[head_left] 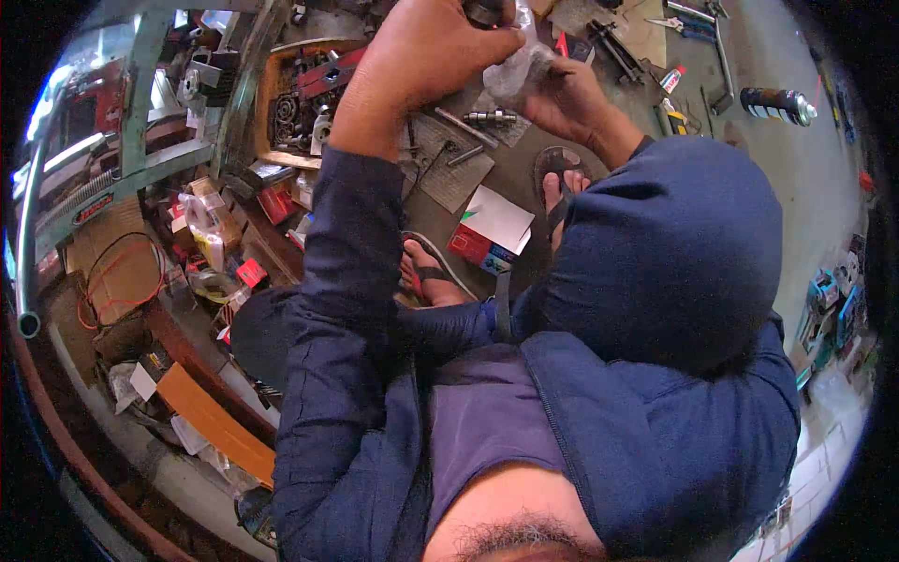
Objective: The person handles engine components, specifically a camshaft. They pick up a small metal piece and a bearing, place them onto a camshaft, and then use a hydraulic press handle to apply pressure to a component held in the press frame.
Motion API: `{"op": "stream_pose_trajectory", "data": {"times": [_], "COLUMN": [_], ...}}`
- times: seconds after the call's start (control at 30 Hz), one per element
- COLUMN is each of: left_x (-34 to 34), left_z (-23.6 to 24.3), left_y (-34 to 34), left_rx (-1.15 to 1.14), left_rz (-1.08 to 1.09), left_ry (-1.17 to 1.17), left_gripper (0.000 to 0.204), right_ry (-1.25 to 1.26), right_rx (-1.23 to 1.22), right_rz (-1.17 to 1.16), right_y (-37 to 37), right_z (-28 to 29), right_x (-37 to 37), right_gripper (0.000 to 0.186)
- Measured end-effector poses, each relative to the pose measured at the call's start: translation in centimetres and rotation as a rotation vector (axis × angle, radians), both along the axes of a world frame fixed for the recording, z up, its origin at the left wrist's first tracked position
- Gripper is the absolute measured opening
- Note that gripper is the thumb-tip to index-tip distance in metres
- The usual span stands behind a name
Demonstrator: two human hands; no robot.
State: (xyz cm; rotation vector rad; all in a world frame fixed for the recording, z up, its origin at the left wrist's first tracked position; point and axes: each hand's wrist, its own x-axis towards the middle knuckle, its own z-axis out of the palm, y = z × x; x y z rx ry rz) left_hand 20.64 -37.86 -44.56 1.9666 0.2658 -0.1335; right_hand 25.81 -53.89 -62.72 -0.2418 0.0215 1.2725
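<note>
At the top of the view, over the floor [655, 187], a clear plastic bag [508, 77] is between the left hand [433, 54] and the right hand [573, 101]. It is crumpled, and its long side runs mostly up and down in the view. It lies to the right of the left hand and to the left of the right hand. Neither hand is nearer, as both touch it. The right hand seems to pinch the bag. The left hand seems to grip a dark round part [483, 11], with its thumb by the bag, but the edge cuts off some fingers. I count one bag, one dark round part, one bumpy metal rod [492, 119], one spray can [775, 106], one white-topped box [496, 223] and two feet in sandals.
</note>
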Motion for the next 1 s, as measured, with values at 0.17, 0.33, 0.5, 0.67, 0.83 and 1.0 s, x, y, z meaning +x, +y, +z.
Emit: {"op": "stream_pose_trajectory", "data": {"times": [0.17, 0.33, 0.5, 0.67, 0.83, 1.0], "left_x": [0.2, 0.6, 0.4, -0.1, 0.6, 0.8], "left_z": [-1.7, -1.5, -4.3, -6.6, -8.8, -10.9], "left_y": [0.2, 0.1, 4.9, 8.8, 10.2, 10.4], "left_rx": [-0.17, -0.32, -0.001, -0.296, -0.438, 0.085], "left_rz": [0.04, 0.054, 0.234, 0.492, 0.627, 0.642], "left_ry": [-0.032, -0.027, -0.103, -0.269, -0.32, -0.322], "left_gripper": [0.017, 0.012, 0.022, 0.016, 0.017, 0.018], "right_ry": [0.002, 0.049, -0.037, 0.062, 0.056, 0.034], "right_rx": [-0.252, -0.019, -0.373, -0.082, 0.016, 0.043], "right_rz": [-0.063, 0.049, -0.013, -0.045, -0.038, -0.035], "right_y": [1.5, 1.0, 0.4, -0.7, -1.6, -1.6], "right_z": [2.1, -0.2, -0.4, 0.6, 1.8, 3.2], "right_x": [-1.3, -0.7, 0.1, 1.4, 2.3, 2.9], "right_gripper": [0.045, 0.045, 0.045, 0.058, 0.065, 0.067]}}
